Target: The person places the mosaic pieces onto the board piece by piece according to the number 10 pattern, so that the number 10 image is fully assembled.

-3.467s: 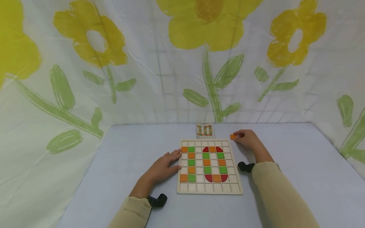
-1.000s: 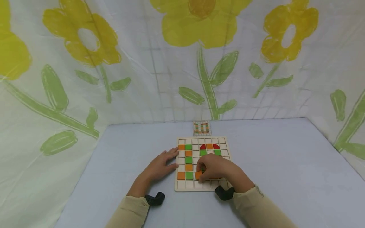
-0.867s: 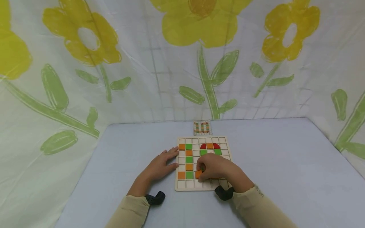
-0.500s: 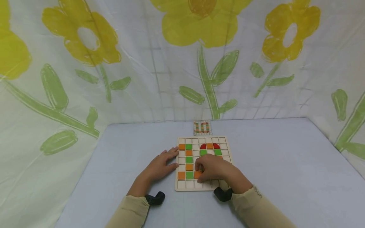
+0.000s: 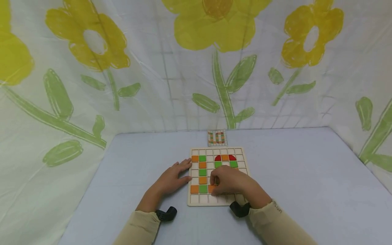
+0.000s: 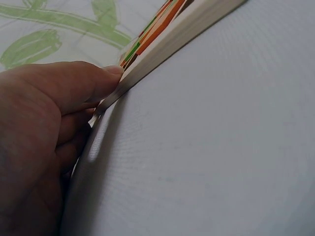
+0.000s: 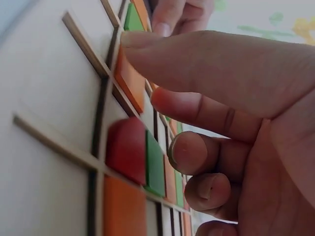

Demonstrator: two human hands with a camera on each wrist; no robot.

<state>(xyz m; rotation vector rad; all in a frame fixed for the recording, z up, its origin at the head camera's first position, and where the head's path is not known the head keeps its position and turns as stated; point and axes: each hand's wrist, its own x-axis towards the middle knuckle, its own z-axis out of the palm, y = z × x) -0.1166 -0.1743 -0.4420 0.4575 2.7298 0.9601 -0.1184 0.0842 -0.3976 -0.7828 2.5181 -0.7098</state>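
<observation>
In the head view my right hand (image 5: pixel 231 180) is over the lower middle of a wooden grid board (image 5: pixel 202 204). Its thumb and index finger pinch an orange square tile (image 5: pixel 211 189), just right of a green tile (image 5: pixel 203 189). The right wrist view has the thumb on the near edge of that orange tile (image 7: pixel 132 81), which lies at a grid cell. A red rounded tile (image 7: pixel 127 150) is beside it; the other fingers are curled. My left hand (image 5: pixel 171 178) rests along the board's left edge, fingers extended, its thumb touching the side in the left wrist view.
Behind the board lies a small pattern card (image 5: pixel 217 137) with a coloured grid. More orange, green and red tiles sit in the board, some hidden under my right hand. A white table (image 5: pixel 291 163) surrounds it, with a flower-painted cloth (image 5: pixel 147 102) behind.
My right hand has come from beyond the board's upper right corner to its lower middle, carrying the orange tile. During the last second it shifted slightly left. My left hand stays at the edge.
</observation>
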